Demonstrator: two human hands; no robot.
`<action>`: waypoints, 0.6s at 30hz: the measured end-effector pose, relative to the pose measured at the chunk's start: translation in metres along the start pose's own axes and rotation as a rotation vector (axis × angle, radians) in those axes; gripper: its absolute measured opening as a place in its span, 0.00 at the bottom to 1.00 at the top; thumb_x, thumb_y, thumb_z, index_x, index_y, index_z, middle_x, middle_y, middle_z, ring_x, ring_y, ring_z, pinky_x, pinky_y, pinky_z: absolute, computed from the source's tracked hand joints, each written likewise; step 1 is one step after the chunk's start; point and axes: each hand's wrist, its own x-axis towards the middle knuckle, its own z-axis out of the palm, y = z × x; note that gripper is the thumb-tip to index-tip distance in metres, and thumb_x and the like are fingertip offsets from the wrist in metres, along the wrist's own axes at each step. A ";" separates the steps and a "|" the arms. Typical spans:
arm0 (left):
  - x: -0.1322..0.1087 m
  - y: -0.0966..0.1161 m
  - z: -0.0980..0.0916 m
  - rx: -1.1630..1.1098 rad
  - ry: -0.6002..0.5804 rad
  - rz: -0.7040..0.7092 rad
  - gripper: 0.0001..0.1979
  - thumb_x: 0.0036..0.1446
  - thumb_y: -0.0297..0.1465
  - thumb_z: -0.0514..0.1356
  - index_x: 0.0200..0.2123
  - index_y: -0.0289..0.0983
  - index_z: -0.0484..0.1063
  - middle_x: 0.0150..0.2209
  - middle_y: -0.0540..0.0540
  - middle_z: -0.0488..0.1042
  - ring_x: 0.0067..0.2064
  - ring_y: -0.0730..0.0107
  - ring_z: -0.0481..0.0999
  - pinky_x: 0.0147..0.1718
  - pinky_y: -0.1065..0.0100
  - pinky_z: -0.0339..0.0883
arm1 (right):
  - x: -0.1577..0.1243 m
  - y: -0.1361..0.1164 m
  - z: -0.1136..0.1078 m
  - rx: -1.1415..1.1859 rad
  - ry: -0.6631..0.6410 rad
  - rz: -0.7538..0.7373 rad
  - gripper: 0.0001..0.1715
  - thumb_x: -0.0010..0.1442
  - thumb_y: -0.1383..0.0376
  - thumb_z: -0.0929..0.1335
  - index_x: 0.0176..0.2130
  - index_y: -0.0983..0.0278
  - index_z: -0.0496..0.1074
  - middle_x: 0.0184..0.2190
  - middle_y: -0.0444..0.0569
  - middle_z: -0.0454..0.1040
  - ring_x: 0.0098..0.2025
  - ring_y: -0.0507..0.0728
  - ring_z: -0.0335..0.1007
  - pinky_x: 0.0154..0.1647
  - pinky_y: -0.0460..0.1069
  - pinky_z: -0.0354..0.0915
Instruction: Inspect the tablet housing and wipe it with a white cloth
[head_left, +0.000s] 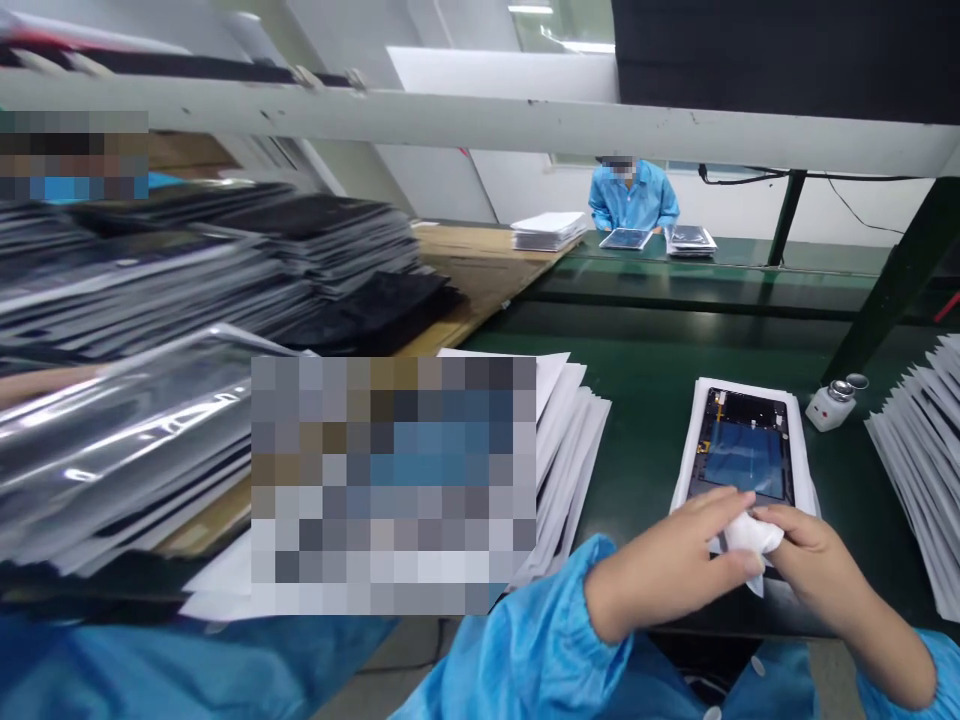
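Note:
A tablet housing (746,450) with a dark frame and a blue inner panel lies on white sheets (804,480) on the green bench in front of me. Near its lower edge, my left hand (679,560) has thumb and fingers closed around one side of a crumpled white wiping cloth (754,537). From the other side, my right hand (821,565) pinches the same cloth. Together the hands cover the bottom end of the tablet housing. Whether the cloth touches the housing, I cannot tell.
A small white dispenser bottle (831,405) stands right of the housing. White sheets are stacked at the right edge (922,470) and on the left (577,440). Dark panels (322,240) pile up farther left. A co-worker (634,195) in blue sits across the bench, under a white beam (480,125).

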 end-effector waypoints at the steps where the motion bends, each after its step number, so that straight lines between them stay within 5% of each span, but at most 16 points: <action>1: 0.001 0.000 0.000 -0.051 -0.062 -0.036 0.30 0.49 0.38 0.59 0.56 0.36 0.61 0.56 0.41 0.61 0.57 0.59 0.59 0.57 0.63 0.50 | 0.000 0.000 -0.001 0.002 -0.031 0.001 0.10 0.47 0.57 0.70 0.32 0.57 0.77 0.35 0.47 0.74 0.40 0.60 0.68 0.44 0.53 0.63; 9: 0.010 -0.011 0.009 -0.173 -0.022 -0.187 0.16 0.49 0.40 0.59 0.38 0.34 0.71 0.44 0.45 0.71 0.45 0.66 0.69 0.45 0.68 0.60 | 0.000 0.025 0.002 0.177 -0.104 0.132 0.16 0.49 0.53 0.72 0.34 0.60 0.75 0.36 0.48 0.72 0.41 0.60 0.66 0.45 0.52 0.61; 15: 0.019 -0.011 0.016 -0.069 0.172 -0.278 0.16 0.52 0.41 0.53 0.35 0.34 0.68 0.32 0.47 0.71 0.33 0.69 0.69 0.31 0.70 0.60 | -0.002 0.027 0.002 0.449 -0.235 0.117 0.28 0.56 0.47 0.66 0.50 0.58 0.65 0.45 0.50 0.67 0.47 0.60 0.62 0.50 0.56 0.57; 18: 0.031 -0.015 0.019 -0.084 0.259 -0.290 0.14 0.51 0.40 0.55 0.33 0.33 0.68 0.30 0.47 0.70 0.33 0.69 0.68 0.32 0.70 0.59 | 0.005 0.016 0.006 0.569 -0.328 0.119 0.29 0.55 0.51 0.69 0.51 0.62 0.64 0.43 0.52 0.68 0.45 0.59 0.63 0.48 0.53 0.57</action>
